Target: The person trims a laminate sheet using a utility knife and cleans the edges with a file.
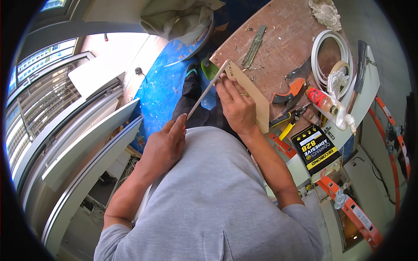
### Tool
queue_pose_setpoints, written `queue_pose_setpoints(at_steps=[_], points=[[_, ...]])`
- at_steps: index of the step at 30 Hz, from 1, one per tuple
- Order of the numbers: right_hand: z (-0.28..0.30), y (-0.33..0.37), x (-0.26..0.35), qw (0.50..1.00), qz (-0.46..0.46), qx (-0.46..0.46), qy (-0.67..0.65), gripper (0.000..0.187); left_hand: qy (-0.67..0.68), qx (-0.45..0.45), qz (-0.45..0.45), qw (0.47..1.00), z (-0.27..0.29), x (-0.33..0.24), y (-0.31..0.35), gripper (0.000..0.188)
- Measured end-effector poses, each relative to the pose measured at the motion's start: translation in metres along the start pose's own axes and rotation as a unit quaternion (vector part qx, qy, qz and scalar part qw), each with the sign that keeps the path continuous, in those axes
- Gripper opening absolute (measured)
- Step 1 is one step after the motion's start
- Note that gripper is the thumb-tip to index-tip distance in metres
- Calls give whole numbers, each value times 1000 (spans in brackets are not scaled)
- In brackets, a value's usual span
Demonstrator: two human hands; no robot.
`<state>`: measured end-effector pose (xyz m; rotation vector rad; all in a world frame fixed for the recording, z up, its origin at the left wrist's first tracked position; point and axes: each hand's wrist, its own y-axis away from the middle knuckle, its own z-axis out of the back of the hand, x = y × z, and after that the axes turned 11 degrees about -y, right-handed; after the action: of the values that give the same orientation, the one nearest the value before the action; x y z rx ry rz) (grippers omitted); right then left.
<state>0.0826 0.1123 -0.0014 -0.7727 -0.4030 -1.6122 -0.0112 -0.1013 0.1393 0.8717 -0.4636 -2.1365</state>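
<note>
- The left hand sits at about seven o'clock of the centre, its fingers pressed together and pinching the low end of a thin pale strip.
- That strip runs up toward one o'clock, meeting the corner of a tan board at the edge of the tabletop.
- The right hand lies flat on the board, fingers close together and pressing it down.
- At three o'clock of that hand: an orange-handled saw, yellow-handled pliers, a black-and-yellow adhesive can.
- Up at twelve o'clock, a green metal tool lies on the tabletop; white coiled trim sits at two o'clock.
</note>
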Motion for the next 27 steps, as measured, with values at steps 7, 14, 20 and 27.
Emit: queue_pose_setpoints(at_steps=[7, 14, 20, 27], points=[[2, 1, 3, 1000, 4, 1, 22, 37, 33, 24, 11, 999, -13, 10, -28, 36], [16, -11, -10, 999, -37, -32, -16, 40, 95, -30, 13, 995, 16, 8, -36, 31], [16, -17, -12, 999, -25, -32, -12, 39, 112, -33, -5, 993, 13, 4, -20, 36], [14, -15, -7, 1000, -18, -8, 0, 41, 118, -6, -13, 993, 5, 5, -20, 41]])
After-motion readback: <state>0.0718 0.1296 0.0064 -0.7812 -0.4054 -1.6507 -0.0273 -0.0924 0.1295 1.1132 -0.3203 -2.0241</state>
